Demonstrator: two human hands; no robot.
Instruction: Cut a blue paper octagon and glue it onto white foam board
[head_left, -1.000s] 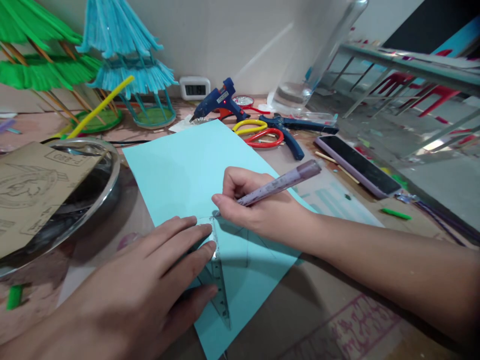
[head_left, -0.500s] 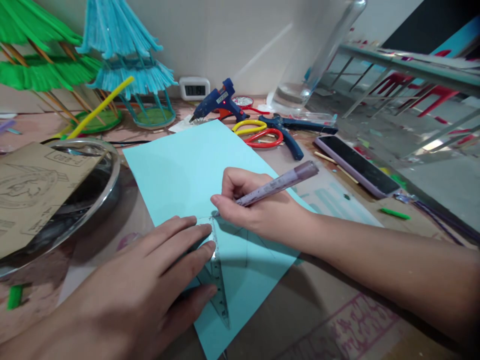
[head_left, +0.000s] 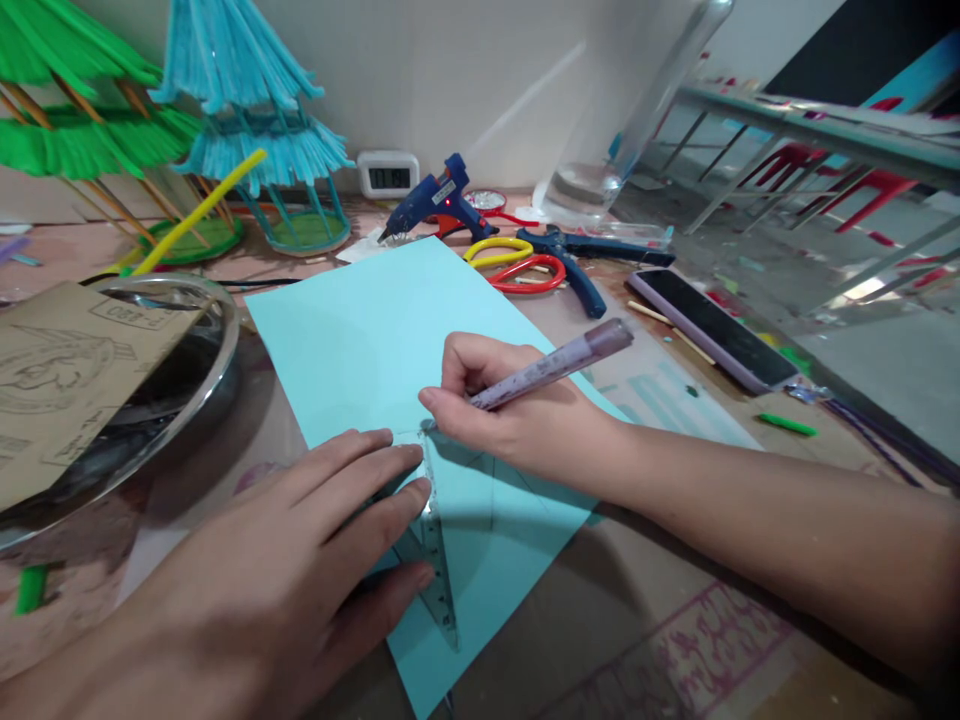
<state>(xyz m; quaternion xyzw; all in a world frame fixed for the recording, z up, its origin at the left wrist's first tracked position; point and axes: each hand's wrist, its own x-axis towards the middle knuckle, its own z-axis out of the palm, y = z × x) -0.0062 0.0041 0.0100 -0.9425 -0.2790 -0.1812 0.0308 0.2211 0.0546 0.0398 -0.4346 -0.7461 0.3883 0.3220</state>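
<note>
Right hand (head_left: 517,420) draws along a set square pinned by the left.

The right hand grips a purple pen (head_left: 555,364), tip at the clear set square (head_left: 435,560)'s upper corner, at 8 o'clock of the hand. The left hand (head_left: 300,560), fingers spread flat, presses the set square onto the blue paper (head_left: 375,340) on the counter (head_left: 600,620). Since earlier, the pen has barely shifted leftward. A phone (head_left: 712,340) lies at 2 o'clock.
</note>
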